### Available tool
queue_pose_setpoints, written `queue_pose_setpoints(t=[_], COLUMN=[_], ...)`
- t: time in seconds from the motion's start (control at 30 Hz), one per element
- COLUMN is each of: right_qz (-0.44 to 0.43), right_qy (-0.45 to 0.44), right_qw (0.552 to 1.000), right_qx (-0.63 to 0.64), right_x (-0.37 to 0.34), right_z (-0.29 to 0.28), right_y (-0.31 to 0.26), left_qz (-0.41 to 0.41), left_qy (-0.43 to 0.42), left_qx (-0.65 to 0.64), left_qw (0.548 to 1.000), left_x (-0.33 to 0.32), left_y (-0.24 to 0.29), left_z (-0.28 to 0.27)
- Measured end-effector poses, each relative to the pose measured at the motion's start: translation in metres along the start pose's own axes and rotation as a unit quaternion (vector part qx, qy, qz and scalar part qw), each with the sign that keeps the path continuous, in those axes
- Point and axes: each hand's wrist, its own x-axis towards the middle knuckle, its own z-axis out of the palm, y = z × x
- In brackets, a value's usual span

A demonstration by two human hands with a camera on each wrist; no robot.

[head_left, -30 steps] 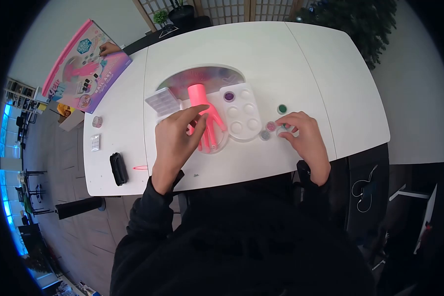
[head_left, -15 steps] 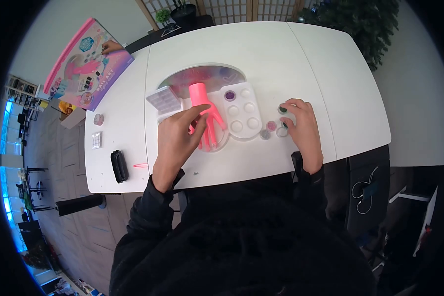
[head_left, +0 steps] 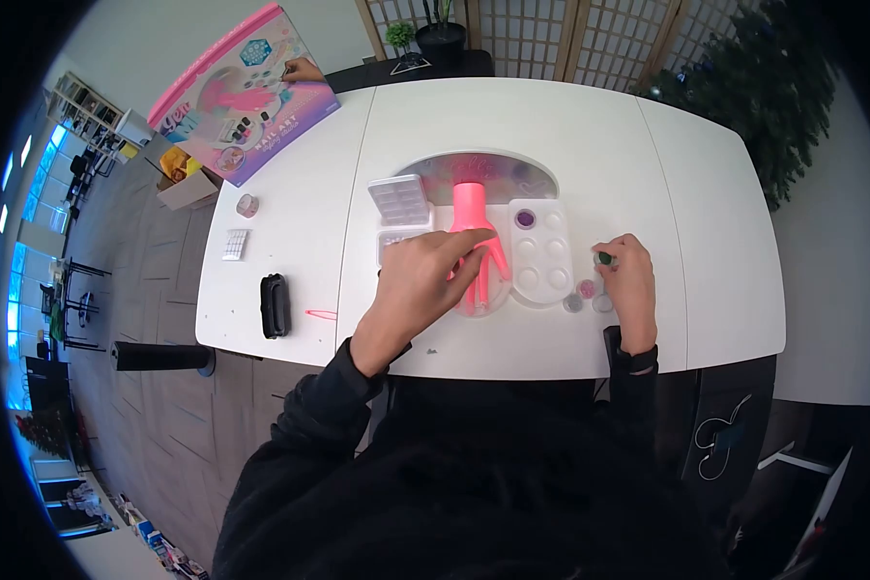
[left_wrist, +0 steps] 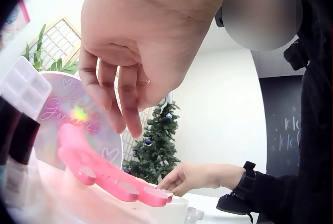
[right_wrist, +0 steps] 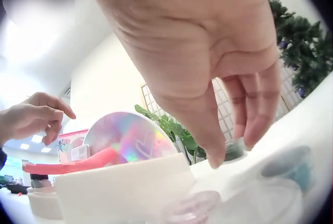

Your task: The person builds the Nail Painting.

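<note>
My left hand (head_left: pixel 420 280) hovers over the pink model hand (head_left: pixel 469 205), fingers loosely bent; nothing shows between them in the left wrist view. On the right, my right hand (head_left: pixel 632 290) pinches a small round jar of green (head_left: pixel 604 259) between thumb and fingers, low at the table, as the right wrist view also shows the jar (right_wrist: pixel 234 150). Just below it are a pink jar (head_left: pixel 586 289), a silvery jar (head_left: pixel 572 304) and a clear one (head_left: pixel 602 304). A purple jar (head_left: pixel 525 219) sits in a well of the white palette (head_left: pixel 554 282) beside the model hand.
Behind the model hand stands a shiny curved panel (head_left: pixel 512 174), with an open clear case (head_left: pixel 399 200) left of it. Farther left are a large box (head_left: pixel 251 97), a black case (head_left: pixel 275 305), a small jar (head_left: pixel 247 205) and a pink loop (head_left: pixel 321 314).
My right hand has moved from the clear jar up to the green jar and taken hold of it. My left hand stays over the model hand. The head view has shifted.
</note>
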Motion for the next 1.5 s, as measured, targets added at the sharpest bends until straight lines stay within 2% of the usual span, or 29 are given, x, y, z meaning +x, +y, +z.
queue_pose_setpoints(t=[0.07,0.13,0.17,0.23,0.27,0.37,0.5,0.67,0.8,1.07,1.2,1.27,1.3,1.37,1.4,1.47,1.5], right_qz=[-0.002,0.001,0.005,-0.047,-0.044,-0.067,-0.084,-0.064,-0.036,-0.105,-0.075,0.050,0.053,0.050,0.051,-0.064,-0.064], right_qy=[0.010,0.060,0.062,0.049,0.052,-0.016,-0.029,-0.053,-0.053,0.005,-0.005,-0.071,-0.070,-0.138,-0.136,-0.142,-0.140], right_qw=[1.000,0.995,0.995,0.987,0.987,0.987,0.983,0.988,0.990,0.990,0.992,0.991,0.991,0.989,0.989,0.987,0.987], right_qx=[-0.006,0.080,0.075,0.147,0.144,0.144,0.158,0.131,0.124,0.098,0.098,0.104,0.103,0.025,0.028,0.034,0.036], right_x=[0.000,0.006,0.009,0.016,0.018,0.029,0.046,0.056,0.053,0.040,0.030,0.019,0.011,-0.006,-0.012,-0.021,-0.023], right_z=[-0.007,-0.013,-0.013,-0.012,-0.010,-0.003,0.003,0.011,0.010,0.010,-0.014,-0.028,-0.033,-0.039,-0.039,-0.037,-0.034], right_y=[-0.012,-0.032,-0.038,-0.048,-0.053,-0.062,-0.064,-0.064,-0.071,-0.059,-0.057,-0.049,-0.041,-0.024,-0.020,-0.014,-0.013], left_qz=[0.002,-0.004,-0.010,-0.002,0.003,0.026,0.040,0.036,0.034,0.053,0.055,0.056,0.058,0.064,0.067,0.072,0.074], left_qy=[0.003,0.002,0.003,0.007,0.014,0.020,0.016,0.028,0.029,0.026,0.012,-0.002,-0.004,0.006,0.004,0.008,0.007], left_qx=[0.004,-0.004,-0.005,-0.014,-0.016,-0.022,-0.011,-0.022,-0.028,-0.044,-0.041,-0.017,-0.018,-0.020,-0.018,-0.017,-0.015], left_qw=[1.000,1.000,1.000,1.000,1.000,0.999,0.999,0.999,0.999,0.997,0.998,0.998,0.998,0.998,0.998,0.997,0.997], left_x=[-0.001,-0.001,0.000,0.000,0.000,-0.003,-0.005,-0.007,-0.008,-0.005,-0.004,-0.004,-0.004,-0.004,-0.004,-0.003,-0.003], left_y=[0.001,0.002,0.002,0.000,-0.002,-0.008,-0.009,-0.010,-0.011,-0.008,-0.007,-0.006,-0.006,-0.008,-0.008,-0.006,-0.005], left_z=[0.000,0.000,0.000,0.002,0.003,0.004,-0.002,-0.003,-0.004,0.001,0.004,0.005,0.006,0.009,0.009,0.009,0.010])
